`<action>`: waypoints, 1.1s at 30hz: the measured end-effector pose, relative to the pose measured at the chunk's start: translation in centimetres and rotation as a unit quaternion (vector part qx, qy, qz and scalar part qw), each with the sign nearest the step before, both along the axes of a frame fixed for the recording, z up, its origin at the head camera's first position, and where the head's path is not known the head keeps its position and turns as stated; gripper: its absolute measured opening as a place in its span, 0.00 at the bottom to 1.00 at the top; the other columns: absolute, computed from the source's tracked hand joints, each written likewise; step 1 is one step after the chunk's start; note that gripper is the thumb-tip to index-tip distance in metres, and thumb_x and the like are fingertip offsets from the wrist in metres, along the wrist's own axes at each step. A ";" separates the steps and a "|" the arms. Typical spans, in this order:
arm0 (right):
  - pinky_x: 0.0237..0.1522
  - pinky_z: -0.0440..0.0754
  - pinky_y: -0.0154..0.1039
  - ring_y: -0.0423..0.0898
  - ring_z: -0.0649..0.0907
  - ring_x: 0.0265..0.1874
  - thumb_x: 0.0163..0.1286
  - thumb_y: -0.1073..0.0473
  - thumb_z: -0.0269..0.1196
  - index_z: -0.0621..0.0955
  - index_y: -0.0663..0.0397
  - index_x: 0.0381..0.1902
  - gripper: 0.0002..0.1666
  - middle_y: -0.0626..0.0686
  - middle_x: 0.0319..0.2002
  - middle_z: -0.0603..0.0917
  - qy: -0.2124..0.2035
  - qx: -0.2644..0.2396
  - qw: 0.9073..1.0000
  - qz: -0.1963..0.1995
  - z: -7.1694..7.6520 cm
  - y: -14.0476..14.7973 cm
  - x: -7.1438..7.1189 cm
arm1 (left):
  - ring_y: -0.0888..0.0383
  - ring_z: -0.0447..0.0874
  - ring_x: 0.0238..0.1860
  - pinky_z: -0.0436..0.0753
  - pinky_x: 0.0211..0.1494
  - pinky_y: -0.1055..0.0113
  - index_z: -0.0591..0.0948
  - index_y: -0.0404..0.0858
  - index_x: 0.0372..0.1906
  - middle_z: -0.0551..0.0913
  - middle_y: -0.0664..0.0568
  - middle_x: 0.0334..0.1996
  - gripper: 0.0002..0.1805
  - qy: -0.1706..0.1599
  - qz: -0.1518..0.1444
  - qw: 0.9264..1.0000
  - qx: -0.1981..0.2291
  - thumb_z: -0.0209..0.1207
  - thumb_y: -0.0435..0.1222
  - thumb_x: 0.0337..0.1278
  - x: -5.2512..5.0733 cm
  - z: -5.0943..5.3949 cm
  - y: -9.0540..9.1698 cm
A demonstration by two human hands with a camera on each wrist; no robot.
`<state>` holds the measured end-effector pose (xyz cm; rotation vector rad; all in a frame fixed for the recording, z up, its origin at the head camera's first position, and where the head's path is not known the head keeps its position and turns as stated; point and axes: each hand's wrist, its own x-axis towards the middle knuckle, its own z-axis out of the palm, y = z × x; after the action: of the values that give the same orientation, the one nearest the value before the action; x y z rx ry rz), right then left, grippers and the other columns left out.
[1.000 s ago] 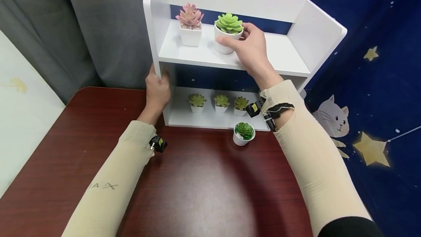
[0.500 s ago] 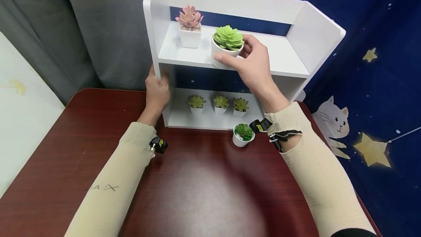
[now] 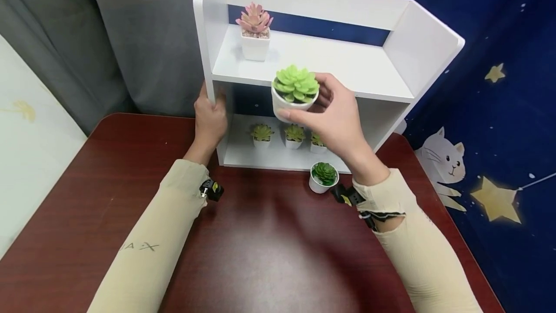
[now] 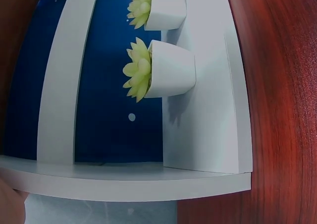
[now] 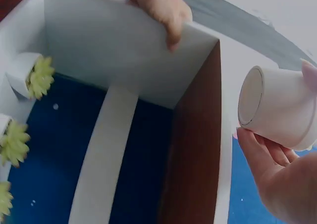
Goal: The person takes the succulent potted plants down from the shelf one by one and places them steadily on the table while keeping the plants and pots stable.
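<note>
Between thumb and fingers, my right hand (image 3: 340, 120) grips a round white pot with a bright green succulent (image 3: 296, 85), held in the air before the upper shelf's front edge. The right wrist view shows the pot's underside, with the white pot (image 5: 277, 105) tilted. My left hand (image 3: 210, 119) holds the left side panel of the white shelf unit (image 3: 317, 168), thumb on the inner face. On the upper shelf stands a pink succulent in a square white pot (image 3: 255, 45). A small dark green succulent in a round pot (image 3: 323, 177) sits on the table at the unit's front edge.
Several small things line the lower shelf: a left succulent (image 3: 262, 135), a middle succulent (image 3: 294, 135) and a right one, partly behind my right hand. The reddish-brown table (image 3: 243, 255) extends toward me. A grey curtain (image 3: 143, 37) and a blue star-patterned cloth (image 3: 499, 124) hang behind.
My right hand has lifted the bright green succulent off the upper shelf and brought it forward and down, past the shelf's front edge. The left hand has kept its hold on the side panel.
</note>
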<state>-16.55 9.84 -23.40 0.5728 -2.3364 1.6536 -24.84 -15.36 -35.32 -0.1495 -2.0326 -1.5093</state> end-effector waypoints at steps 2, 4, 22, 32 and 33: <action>0.53 0.84 0.37 0.44 0.86 0.49 0.49 0.60 0.81 0.77 0.56 0.60 0.41 0.54 0.53 0.87 0.003 0.010 1.000 0.002 -0.9 0.1 0.6 | 0.55 0.75 0.68 0.72 0.71 0.53 0.70 0.37 0.70 0.78 0.40 0.66 0.23 0.001 0.000 1.000 -0.001 0.48 0.41 0.78 -0.1 0.0 0.0; 0.52 0.84 0.36 0.43 0.86 0.49 0.48 0.60 0.82 0.77 0.56 0.60 0.41 0.54 0.53 0.87 0.005 0.020 1.000 0.002 -2.0 0.2 1.1 | 0.54 0.76 0.68 0.73 0.71 0.53 0.70 0.37 0.70 0.79 0.40 0.65 0.23 0.001 -0.001 1.000 -0.002 0.48 0.42 0.78 -0.1 0.1 0.1; 0.59 0.82 0.46 0.47 0.85 0.55 0.45 0.59 0.83 0.75 0.55 0.58 0.43 0.54 0.56 0.86 -0.098 0.003 0.995 -0.032 -12.2 -0.2 2.3 | 0.59 0.73 0.69 0.70 0.74 0.59 0.70 0.40 0.71 0.78 0.44 0.67 0.23 -0.007 -0.002 1.000 -0.001 0.48 0.42 0.78 0.0 0.1 0.0; 0.58 0.81 0.47 0.47 0.85 0.52 0.44 0.59 0.83 0.76 0.51 0.61 0.45 0.53 0.54 0.86 -0.147 0.018 0.987 -0.057 -16.7 -0.6 2.5 | 0.59 0.73 0.69 0.69 0.75 0.60 0.70 0.40 0.71 0.77 0.44 0.67 0.23 -0.011 -0.005 1.000 0.006 0.48 0.39 0.77 0.1 0.1 -0.1; 0.58 0.81 0.46 0.47 0.85 0.52 0.44 0.59 0.83 0.77 0.50 0.62 0.45 0.53 0.54 0.86 -0.148 0.025 0.987 -0.059 -17.2 -0.6 2.5 | 0.59 0.72 0.70 0.69 0.75 0.60 0.70 0.40 0.71 0.77 0.44 0.67 0.23 -0.012 -0.005 1.000 0.004 0.47 0.39 0.77 0.1 0.0 -0.2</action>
<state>-14.08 9.26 -40.57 0.2022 -2.5668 1.7312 -24.78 -15.51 -35.30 -0.1407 -2.0478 -1.5317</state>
